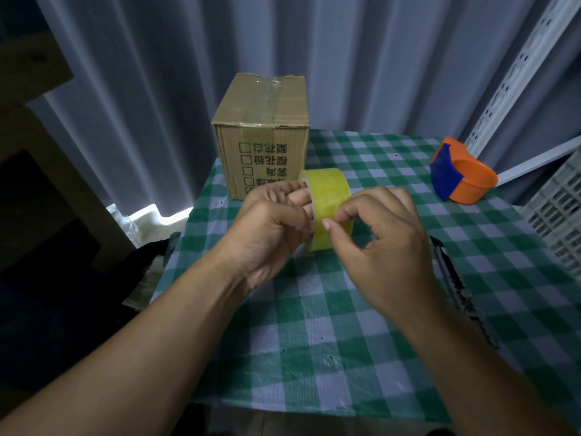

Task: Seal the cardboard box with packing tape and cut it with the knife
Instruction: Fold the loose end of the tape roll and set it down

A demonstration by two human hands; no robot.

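**Both hands on the tape roll, box waiting behind**

We see the yellow packing tape roll (327,202) held upright above the bench (345,325), just in front of the cardboard box (261,127). Our left hand (273,228) is closed on the roll, fingers reaching into its core. Our right hand (390,247) pinches at the roll's outer face with thumb and forefinger, the other fingers curled loosely. The box stands at the bench's far left corner, flaps down, with a clear strip of tape along the top seam and printed characters on its near side. A black utility knife (456,284) lies on the green checked cloth to the right, partly hidden by our right wrist. An orange and blue tape dispenser (459,174) sits at the far right, well apart from the box.
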